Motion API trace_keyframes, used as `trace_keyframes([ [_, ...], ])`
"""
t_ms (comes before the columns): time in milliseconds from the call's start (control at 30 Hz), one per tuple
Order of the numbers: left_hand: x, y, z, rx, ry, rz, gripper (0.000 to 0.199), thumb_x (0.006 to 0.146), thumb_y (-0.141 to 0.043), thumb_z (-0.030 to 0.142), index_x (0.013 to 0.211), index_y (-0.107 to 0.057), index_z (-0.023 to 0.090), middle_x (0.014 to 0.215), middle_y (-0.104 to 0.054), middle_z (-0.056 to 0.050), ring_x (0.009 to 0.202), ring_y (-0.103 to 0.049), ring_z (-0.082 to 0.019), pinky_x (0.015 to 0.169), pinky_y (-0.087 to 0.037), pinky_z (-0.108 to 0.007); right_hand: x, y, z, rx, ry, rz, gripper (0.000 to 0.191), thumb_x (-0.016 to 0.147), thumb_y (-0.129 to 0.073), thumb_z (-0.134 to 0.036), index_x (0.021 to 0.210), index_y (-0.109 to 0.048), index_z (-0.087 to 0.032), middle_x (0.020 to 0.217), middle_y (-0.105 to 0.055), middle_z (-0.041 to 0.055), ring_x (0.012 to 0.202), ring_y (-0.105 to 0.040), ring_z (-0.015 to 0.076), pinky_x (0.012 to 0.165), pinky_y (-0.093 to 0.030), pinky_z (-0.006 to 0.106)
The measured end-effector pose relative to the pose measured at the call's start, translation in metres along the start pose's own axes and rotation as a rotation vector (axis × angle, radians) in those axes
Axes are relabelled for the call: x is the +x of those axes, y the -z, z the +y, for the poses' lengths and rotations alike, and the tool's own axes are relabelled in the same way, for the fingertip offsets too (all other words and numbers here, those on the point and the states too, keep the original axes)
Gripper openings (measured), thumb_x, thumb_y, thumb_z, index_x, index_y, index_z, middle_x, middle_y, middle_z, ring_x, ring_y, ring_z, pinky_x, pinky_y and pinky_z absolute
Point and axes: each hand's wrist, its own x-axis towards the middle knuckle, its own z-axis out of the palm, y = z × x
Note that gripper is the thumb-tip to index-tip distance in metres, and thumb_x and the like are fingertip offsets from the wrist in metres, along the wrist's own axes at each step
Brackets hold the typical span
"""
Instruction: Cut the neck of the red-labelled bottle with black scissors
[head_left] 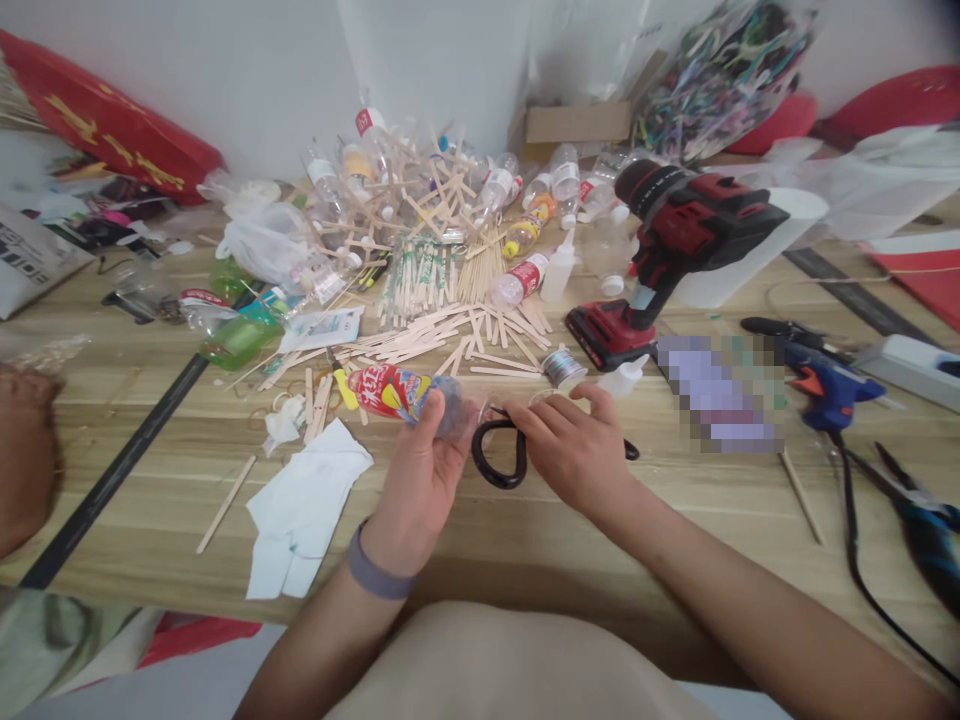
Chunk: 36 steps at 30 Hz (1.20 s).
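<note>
My left hand (420, 480) is wrapped round a plastic bottle (390, 388) with a red and blue label and a yellow neck. The bottle lies nearly level, its neck to the left and its clear base toward my right hand. My right hand (574, 445) grips a pair of black-handled scissors (501, 482), one loop hanging below the fingers. The scissors' tip is close to the bottle's base; whether it touches cannot be made out. Just beyond the right hand stand a small spool (562, 368) and a white squeeze bottle (624, 377).
A red cordless drill (667, 240) stands upright at the right. Beyond it are a blue glue gun (832, 390) and pliers (922, 520). Wooden sticks (420, 335) and plastic bottles (562, 175) pile up at the back. White paper (304, 510) lies left; another person's hand (26, 455) rests at the edge.
</note>
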Motion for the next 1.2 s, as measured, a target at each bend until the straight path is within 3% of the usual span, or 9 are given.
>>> trace_keyframes([
  [233,0.009,0.000,0.025,-0.014,-0.101,0.004,0.023,0.087,-0.064,0.040,0.076,-0.062,0.019,0.068,-0.067,0.004,0.061,-0.065,-0.011,0.058,-0.052,-0.022,0.000,0.015,-0.001,-0.029,0.042,0.024,0.026,0.095,-0.042,-0.005,0.101,-0.063,-0.018,0.072,-0.068,-0.0017,0.070,-0.056,0.0136,0.081,-0.029,0.034],
  [500,0.004,-0.007,0.021,0.061,-0.001,-0.044,0.040,0.094,-0.047,0.050,0.076,-0.062,0.018,0.070,-0.066,0.001,0.061,-0.061,-0.011,0.061,-0.052,-0.024,0.012,0.015,-0.007,-0.037,0.076,-0.013,0.028,0.095,-0.042,-0.008,0.098,-0.066,-0.020,0.067,-0.064,-0.0015,0.068,-0.052,0.0155,0.081,-0.029,0.035],
  [767,0.007,-0.001,0.021,0.070,0.029,-0.103,0.038,0.090,-0.054,0.051,0.073,-0.061,0.019,0.074,-0.066,-0.002,0.069,-0.064,-0.016,0.071,-0.054,-0.030,0.012,0.011,-0.005,-0.048,0.073,-0.024,0.030,0.092,-0.042,-0.004,0.094,-0.067,-0.019,0.063,-0.060,-0.0012,0.065,-0.050,0.0164,0.080,-0.029,0.035],
  [1033,0.009,0.000,0.020,0.048,0.040,-0.056,0.037,0.090,-0.055,0.051,0.072,-0.058,0.019,0.075,-0.067,-0.002,0.071,-0.066,-0.015,0.071,-0.056,-0.029,0.008,0.002,-0.008,0.079,0.008,-0.044,0.027,0.089,-0.043,-0.003,0.097,-0.066,-0.015,0.066,-0.063,0.0002,0.065,-0.053,0.0171,0.080,-0.032,0.034],
  [1200,0.009,0.000,0.019,0.056,0.036,-0.101,0.039,0.088,-0.056,0.053,0.072,-0.059,0.018,0.073,-0.067,-0.003,0.069,-0.066,-0.015,0.069,-0.056,-0.029,0.005,0.001,-0.009,0.123,-0.017,-0.049,0.027,0.092,-0.044,-0.007,0.102,-0.067,-0.017,0.067,-0.064,0.0004,0.067,-0.054,0.0171,0.080,-0.031,0.034],
])
